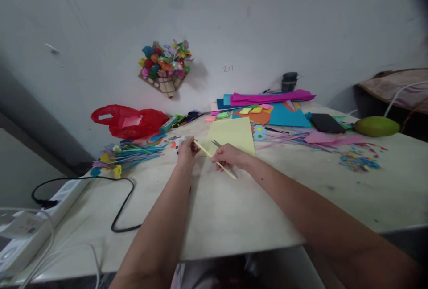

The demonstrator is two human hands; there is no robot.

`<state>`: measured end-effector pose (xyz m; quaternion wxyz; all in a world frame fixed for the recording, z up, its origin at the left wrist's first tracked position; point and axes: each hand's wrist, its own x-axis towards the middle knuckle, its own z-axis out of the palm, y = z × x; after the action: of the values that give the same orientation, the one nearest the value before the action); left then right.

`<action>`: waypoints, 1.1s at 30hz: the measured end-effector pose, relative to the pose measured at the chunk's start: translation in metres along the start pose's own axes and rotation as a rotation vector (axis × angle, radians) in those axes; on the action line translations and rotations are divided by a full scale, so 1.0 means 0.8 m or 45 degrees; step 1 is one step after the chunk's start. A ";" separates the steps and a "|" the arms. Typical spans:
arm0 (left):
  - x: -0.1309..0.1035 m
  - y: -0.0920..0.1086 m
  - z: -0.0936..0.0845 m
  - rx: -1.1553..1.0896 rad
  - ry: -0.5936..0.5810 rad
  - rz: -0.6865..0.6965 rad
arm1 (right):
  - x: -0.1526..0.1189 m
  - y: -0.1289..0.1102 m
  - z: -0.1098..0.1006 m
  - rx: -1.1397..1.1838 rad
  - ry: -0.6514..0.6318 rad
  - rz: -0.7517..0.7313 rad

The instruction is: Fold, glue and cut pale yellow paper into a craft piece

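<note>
My left hand (187,150) pinches the upper end of a narrow pale yellow paper strip (203,148). The strip slants down to the right, passing by the fingers of my right hand (230,155), and its lower end sticks out below them. Closed fingers of my right hand hold what looks like scissors (216,143); only the metal tip shows, pointing up and left, and the handles are hidden. Whether these fingers also grip the strip is hard to tell. Just behind both hands lies a pale yellow sheet (234,130) on the table.
Paper flowers (130,157) and a red plastic bag (130,121) lie at the left. Coloured sheets (289,115), a black phone (327,123), a green mango (376,126) and paper scraps (359,162) lie at the right. A black cable (125,202) crosses the left table.
</note>
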<state>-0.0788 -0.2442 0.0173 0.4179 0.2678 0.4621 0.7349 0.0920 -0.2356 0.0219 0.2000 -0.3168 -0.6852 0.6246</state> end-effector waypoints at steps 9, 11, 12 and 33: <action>-0.001 0.000 -0.002 -0.089 -0.020 0.023 | -0.008 -0.007 -0.005 -0.077 -0.151 0.006; -0.004 -0.001 0.004 -0.047 -0.085 -0.015 | -0.005 -0.007 -0.006 -0.011 -0.027 -0.069; -0.005 -0.002 0.007 -0.017 -0.100 -0.043 | -0.003 -0.006 -0.007 0.038 0.037 -0.112; -0.026 -0.019 0.020 0.554 -0.391 -0.013 | 0.005 0.014 -0.120 0.717 1.482 -0.037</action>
<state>-0.0502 -0.2514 0.0101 0.4194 0.4573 0.5418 0.5669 0.1553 -0.1626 0.0237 0.6228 -0.5299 -0.2787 0.5036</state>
